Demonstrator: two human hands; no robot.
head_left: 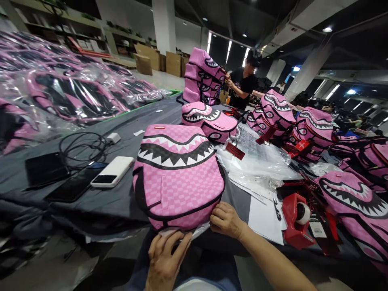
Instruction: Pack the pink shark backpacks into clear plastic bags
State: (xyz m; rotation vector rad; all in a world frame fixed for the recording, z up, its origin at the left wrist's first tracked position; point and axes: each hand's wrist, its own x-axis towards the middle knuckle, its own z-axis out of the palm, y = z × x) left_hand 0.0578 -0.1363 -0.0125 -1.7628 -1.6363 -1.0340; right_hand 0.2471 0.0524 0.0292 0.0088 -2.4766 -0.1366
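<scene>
In front of me a pink checkered backpack (188, 188) with a black-and-white shark-mouth print lies on the table, its base toward me. A strip of clear plastic bag (200, 230) shows under its near edge. My left hand (165, 258) is below the base, fingers bent over the plastic's edge. At the backpack's near right corner, my right hand (226, 220) has its fingers curled closed on the plastic, against the pink fabric. Both thumbs are mostly hidden, as is the part of the plastic under the backpack.
To the left are a white power bank (112, 171), dark phones and a coiled cable (83, 147). A red tape dispenser (298, 222), white sheets (263, 218) and clear bags (257, 155) lie right. More backpacks (209, 119) stand behind; wrapped ones (75, 95) are heaped left. A person (242, 85) stands beyond.
</scene>
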